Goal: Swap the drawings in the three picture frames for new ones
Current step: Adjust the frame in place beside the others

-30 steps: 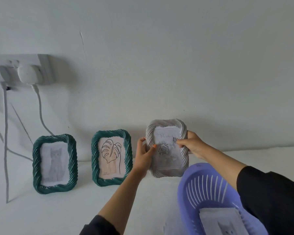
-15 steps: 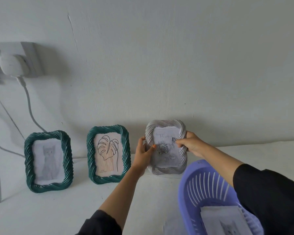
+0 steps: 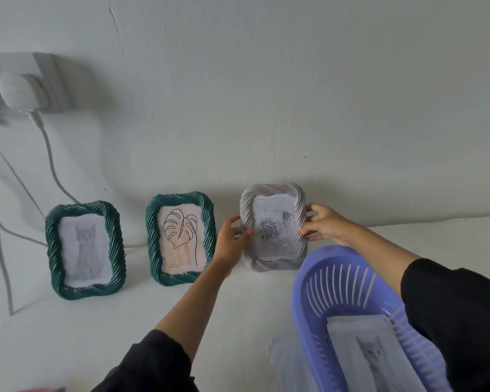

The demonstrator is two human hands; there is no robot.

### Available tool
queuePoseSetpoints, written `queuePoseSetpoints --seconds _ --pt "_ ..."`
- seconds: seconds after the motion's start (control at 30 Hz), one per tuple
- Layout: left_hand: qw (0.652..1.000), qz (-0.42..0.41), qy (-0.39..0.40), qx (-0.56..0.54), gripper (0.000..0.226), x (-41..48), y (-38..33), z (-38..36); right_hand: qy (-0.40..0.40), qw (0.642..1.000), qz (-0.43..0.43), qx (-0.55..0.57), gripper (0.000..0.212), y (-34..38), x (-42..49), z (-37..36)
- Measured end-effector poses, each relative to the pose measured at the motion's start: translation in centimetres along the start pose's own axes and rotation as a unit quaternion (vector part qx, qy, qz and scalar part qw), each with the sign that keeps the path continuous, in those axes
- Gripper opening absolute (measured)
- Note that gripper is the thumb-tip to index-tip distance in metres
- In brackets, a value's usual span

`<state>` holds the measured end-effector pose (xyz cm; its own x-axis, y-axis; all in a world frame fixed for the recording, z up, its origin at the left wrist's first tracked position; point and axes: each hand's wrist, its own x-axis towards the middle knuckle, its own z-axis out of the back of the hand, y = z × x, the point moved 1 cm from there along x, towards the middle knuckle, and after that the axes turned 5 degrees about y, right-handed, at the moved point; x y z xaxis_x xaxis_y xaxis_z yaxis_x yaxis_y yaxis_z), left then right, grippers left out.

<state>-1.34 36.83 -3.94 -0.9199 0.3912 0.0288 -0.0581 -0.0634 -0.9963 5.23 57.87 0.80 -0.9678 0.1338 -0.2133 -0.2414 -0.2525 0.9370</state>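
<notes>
Three twisted-rim picture frames stand against the wall on a white surface. The left green frame (image 3: 85, 250) holds a grey cat drawing. A leaf line drawing fills the middle green frame (image 3: 181, 239). On the right is a white frame (image 3: 273, 226) with a rose drawing, upright with its bottom edge at the surface. My left hand (image 3: 229, 241) grips its left side and my right hand (image 3: 324, 224) grips its right side. A loose cat drawing (image 3: 371, 355) lies in the purple basket.
A purple slotted basket (image 3: 337, 281) sits at the front right, close below the white frame. A thin sheet (image 3: 286, 363) lies beside it. A wall socket with a plug (image 3: 23, 89) and hanging cables (image 3: 51, 165) is at the upper left.
The white frame has come down and back toward the wall, now standing beside the leaf frame. My right hand slid from the frame's front to its right edge.
</notes>
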Motion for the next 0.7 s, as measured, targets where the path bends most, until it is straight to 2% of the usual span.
queuePoseSetpoints --seconds 0.27,0.7 --pt "0.999 0.012 -0.010 0.036 0.044 0.0 -0.5 -0.2 0.006 0.995 0.007 -0.104 0.031 0.4 -1.1 0.0" --pt "0.997 0.035 -0.005 0.069 0.045 -0.4 -0.7 -0.6 0.001 0.989 -0.007 -0.145 0.041 0.6 -1.6 0.2"
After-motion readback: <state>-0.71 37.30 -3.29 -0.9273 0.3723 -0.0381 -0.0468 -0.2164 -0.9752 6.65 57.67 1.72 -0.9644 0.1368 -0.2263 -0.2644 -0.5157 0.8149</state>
